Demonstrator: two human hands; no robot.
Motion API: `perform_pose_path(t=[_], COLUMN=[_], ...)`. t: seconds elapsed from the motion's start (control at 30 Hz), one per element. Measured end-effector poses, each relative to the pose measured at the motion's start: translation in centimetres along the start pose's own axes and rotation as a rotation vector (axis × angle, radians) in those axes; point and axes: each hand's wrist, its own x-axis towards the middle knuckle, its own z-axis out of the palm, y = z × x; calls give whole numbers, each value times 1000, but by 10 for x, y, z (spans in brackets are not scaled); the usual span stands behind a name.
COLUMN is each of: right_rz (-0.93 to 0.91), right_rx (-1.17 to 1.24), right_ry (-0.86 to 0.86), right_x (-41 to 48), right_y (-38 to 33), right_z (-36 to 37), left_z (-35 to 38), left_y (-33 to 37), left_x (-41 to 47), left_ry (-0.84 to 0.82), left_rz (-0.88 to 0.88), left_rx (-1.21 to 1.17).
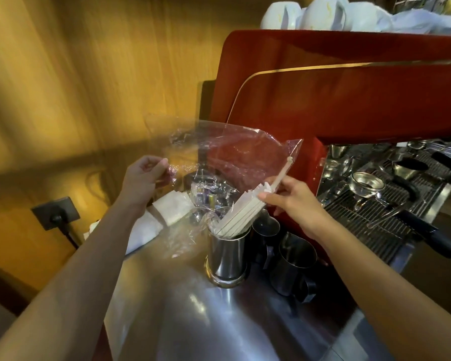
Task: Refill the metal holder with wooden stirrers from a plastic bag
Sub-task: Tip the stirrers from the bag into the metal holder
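Bag [219,157] held up and tipped over the holder [228,256], mouth downward, so the stirrers [241,214] could slide out under their own weight. Left hand [143,178] pinched shut on a fold of the plastic at the bag's far side, lifted high, apparently to keep the film taut and raised and the opening aimed down. Right hand [292,201] closed on the upper part of the bundle through or beside the plastic, thumb across the top and fingers curled below; whether skin met wood or only film, impossible to tell. Probably gripped there to steer the bundle and stop it fanning out.

Stirrers slanted, lower ends already inside the holder's rim, upper ends leaning right toward the hand. One stirrer [283,173] poking out higher than the rest, up along the bag's right edge, likely to lag behind or snag when the bag comes away.

Holder upright on the steel counter [193,321], close to the red machine [336,87], just beside two pitchers [294,259] on its right. Placed near the counter's back, seemingly its usual spot, so filled in place rather than carried. White cloth [151,222] lying behind the left forearm.

Judged as mid-pour: bundle partly in, bag not yet withdrawn. Next, probably easing the film upward while keeping the sticks down.
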Motion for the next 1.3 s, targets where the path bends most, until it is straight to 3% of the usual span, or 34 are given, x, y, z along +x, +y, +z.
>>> perform_pose_path(t=[0.3,0.57,0.63,0.8,0.93,1.17,1.3], right_rz=[-81,-120,-118,-184,-255,-235,-312], right_rx=[-23,-466,-417,-154,-69,29,-4], right_ry=[58,-110,-106,106,211,107,167], right_x=[26,38,37,45,54,55,53], right_y=[-18,-29,-25,-28,-27,-19,-27], right_z=[4,23,24,12,11,13,11], left_z=[-3,-1,-2,-5,1,-5,-10], left_y=[-13,-41,-42,-32,-27,-22,-11], left_x=[-10,-16,-16,-14,-14,-11,-7], left_ry=[-221,-183,-168,-58,-98,48,60], left_rz=[-131,-219,-208,-125,-93,-91,-60], left_rx=[-27,9,-5,-119,-106,-83,-89])
